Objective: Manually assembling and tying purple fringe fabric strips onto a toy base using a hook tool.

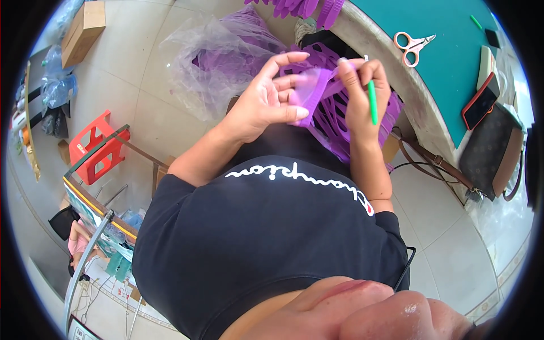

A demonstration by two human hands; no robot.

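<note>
My left hand (262,105) pinches the edge of a purple plastic piece (319,93) between thumb and fingers, its other fingers spread behind. The piece looks like a ribbed band, with a pale blurred area beside it. My right hand (365,90) is closed round a slim tool with a bright green handle (372,103); a small pale tip shows above the knuckles. Its thumb and forefinger are at the piece's upper end. Below my hands, a heap of purple strap-like plastic pieces (337,133) lies against my lap.
A clear bag (190,71) with purple pieces stands on the floor ahead. On the green-topped table (447,90) at right lie pink scissors (412,48), a phone (481,101) and a dark bag (488,150). A red stool (93,150) and another person (82,241) are at left.
</note>
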